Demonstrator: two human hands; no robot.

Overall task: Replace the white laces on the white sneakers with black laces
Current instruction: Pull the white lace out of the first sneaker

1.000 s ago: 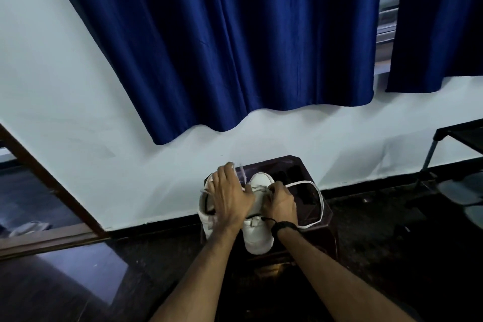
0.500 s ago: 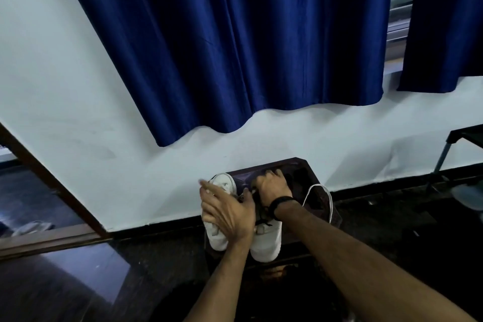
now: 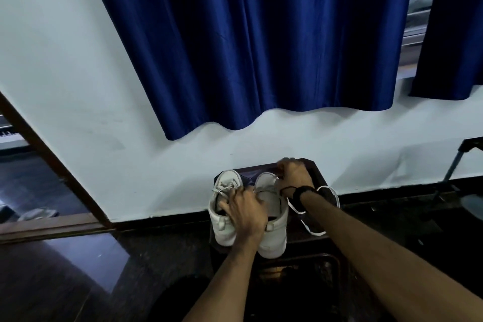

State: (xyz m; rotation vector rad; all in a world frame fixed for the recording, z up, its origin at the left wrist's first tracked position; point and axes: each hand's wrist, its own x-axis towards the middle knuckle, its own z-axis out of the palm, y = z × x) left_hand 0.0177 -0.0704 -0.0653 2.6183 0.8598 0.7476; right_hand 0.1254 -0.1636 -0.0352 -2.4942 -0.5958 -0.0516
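Two white sneakers (image 3: pixel 248 217) are set side by side, heels toward the person, on a dark stool (image 3: pixel 317 172). The collars of both are gripped by the left hand (image 3: pixel 245 212), its fingers curled into the left shoe's opening. White laces (image 3: pixel 225 187) are seen on that shoe, just beyond the left hand. The right hand (image 3: pixel 294 174) is held over the right shoe's toe with fingers curled; what is pinched cannot be told through the blur. A loose white lace (image 3: pixel 311 230) is looped on the stool beneath the right forearm. A blue curtain (image 3: pixel 248 47) is hung on the wall beyond both hands.
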